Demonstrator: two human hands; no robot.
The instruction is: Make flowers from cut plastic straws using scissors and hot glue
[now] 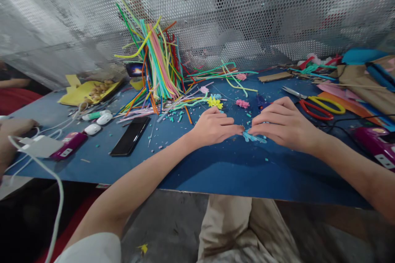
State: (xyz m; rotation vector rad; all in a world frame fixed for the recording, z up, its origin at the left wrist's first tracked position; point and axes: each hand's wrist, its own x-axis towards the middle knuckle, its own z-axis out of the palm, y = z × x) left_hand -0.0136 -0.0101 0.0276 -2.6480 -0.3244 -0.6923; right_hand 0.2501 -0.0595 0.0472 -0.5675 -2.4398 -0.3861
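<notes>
At the middle of the blue table, my left hand (212, 126) is closed, its fingertips pinched at the left end of a light-blue pipe cleaner piece (254, 137). From the other side, my right hand (282, 125) closes its bent fingers on the same fuzzy piece, or on a bit lying against it; the fingertips hide the exact grip. Just behind my hands are a yellow pipe cleaner flower (215, 102), a pink one (242, 103) and a pale lilac one (204, 89). A dark blue tool (261, 102) is partly hidden behind my right hand.
A tall bundle of coloured pipe cleaners (160, 63) stands against the perforated metal screen (247, 12). Scissors (317, 104) with red and yellow handles lie right. Leftward are a black phone (130, 136), a purple power strip (68, 146), white cables and another person's hand (18, 127).
</notes>
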